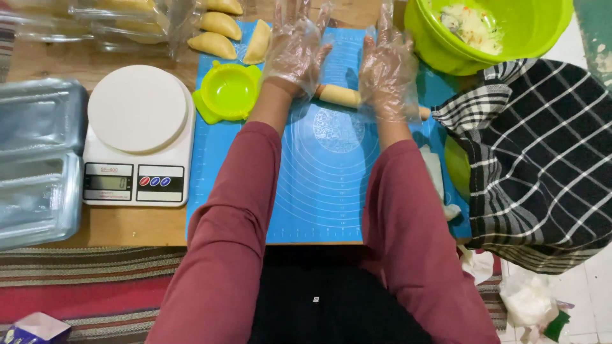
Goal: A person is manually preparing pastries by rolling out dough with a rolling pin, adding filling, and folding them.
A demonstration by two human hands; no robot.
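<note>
I am pressing both gloved palms flat on a wooden rolling pin lying across the blue silicone mat — left hand and right hand are spread, fingers open, gripping nothing. I am judging the loose plastic gloves as the likely trouble: they could slide on the pin or snag under it. The green bowl at my right is holding a pale shredded filling; the green dumpling press is sitting empty — folded pastries are lying beyond it.
</note>
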